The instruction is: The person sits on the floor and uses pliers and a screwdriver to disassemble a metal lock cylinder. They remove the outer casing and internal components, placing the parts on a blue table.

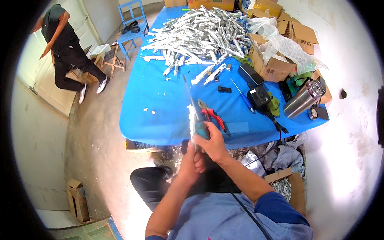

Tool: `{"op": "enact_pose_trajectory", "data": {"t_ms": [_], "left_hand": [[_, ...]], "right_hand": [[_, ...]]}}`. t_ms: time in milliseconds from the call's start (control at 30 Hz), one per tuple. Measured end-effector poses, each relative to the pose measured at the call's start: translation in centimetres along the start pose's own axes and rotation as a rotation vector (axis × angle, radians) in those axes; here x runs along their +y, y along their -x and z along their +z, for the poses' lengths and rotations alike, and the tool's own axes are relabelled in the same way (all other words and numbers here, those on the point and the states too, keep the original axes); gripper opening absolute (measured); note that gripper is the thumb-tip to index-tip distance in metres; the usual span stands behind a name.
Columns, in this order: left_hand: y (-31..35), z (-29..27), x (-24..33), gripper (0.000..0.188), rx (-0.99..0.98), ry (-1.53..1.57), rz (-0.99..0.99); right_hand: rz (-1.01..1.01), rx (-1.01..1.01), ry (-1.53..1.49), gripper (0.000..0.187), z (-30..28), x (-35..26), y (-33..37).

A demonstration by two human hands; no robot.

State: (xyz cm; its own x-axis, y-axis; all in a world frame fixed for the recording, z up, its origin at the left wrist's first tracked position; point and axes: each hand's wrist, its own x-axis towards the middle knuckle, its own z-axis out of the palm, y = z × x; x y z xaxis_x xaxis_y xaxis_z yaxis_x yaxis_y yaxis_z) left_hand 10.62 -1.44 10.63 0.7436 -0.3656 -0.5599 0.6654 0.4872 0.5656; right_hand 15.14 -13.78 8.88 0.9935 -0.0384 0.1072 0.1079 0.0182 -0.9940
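Table [160,104], covered in blue, seen from above, with stock laid out as follows. Heap of silver-white strips [200,34]: piled loose across the far half of the table, a few strays lying nearer. Open cardboard box [274,66]: set at the right edge of the heap, with crumpled clear plastic wrap [288,48] bulging from it. Further cardboard boxes [298,32]: ranged along the far right edge, contents not to be made out. Steel tumbler [304,100]: laid on its side at the right end, inside hidden. Red-handled pliers [212,114], blue-handled screwdriver [242,94] and black charger with cable [260,98]: placed near the table's near edge.

Long thin tool with teal handle [196,120]: held upright over the near edge of the table, white scraps clinging to its shaft. Right hand [214,144]: closed around the teal handle. Left hand [190,162]: curled just below it, fingers folded in; what it pinches cannot be told.

Open carton [78,198]: standing on the floor at lower left, contents unseen. Second person [64,44]: seated at far left, well apart.
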Motion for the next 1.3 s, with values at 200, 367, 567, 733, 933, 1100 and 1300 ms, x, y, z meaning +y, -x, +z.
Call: {"op": "enact_pose_trajectory", "data": {"t_ms": [200, 367, 567, 733, 933, 1100, 1300], "left_hand": [[0.8, -0.3, -1.2, 0.057, -0.02, -0.013, 0.0], [2.1, -1.1, -1.7, 0.058, -0.078, -0.002, -0.038], [3.1, -2.1, -1.6, 0.049, -0.137, 0.003, 0.005], [2.1, -1.5, -1.6, 0.048, -0.201, -0.068, 0.051], [2.5, -0.6, -1.2, 0.052, -0.149, -0.071, 0.049], [1.5, -0.5, -0.8, 0.054, -0.102, -0.014, 0.049], [0.4, 0.7, -0.1, 0.056, -0.066, -0.155, 0.102]], "right_hand": [[0.023, -0.007, 0.043, 0.048, -0.2, -1.0, 1.5], [0.037, -0.067, 0.083, 0.054, 0.4, -4.2, 3.8], [0.154, -0.053, -0.233, 0.045, -0.4, -3.1, 3.6], [0.091, 0.019, -0.278, 0.045, -0.1, -1.3, 3.1], [0.19, -0.021, -0.454, 0.041, -1.2, -1.8, 2.9], [0.204, -0.011, -0.319, 0.04, -1.5, -2.7, 1.9], [0.183, -0.036, -0.031, 0.044, -0.4, -0.9, -0.5]]}}
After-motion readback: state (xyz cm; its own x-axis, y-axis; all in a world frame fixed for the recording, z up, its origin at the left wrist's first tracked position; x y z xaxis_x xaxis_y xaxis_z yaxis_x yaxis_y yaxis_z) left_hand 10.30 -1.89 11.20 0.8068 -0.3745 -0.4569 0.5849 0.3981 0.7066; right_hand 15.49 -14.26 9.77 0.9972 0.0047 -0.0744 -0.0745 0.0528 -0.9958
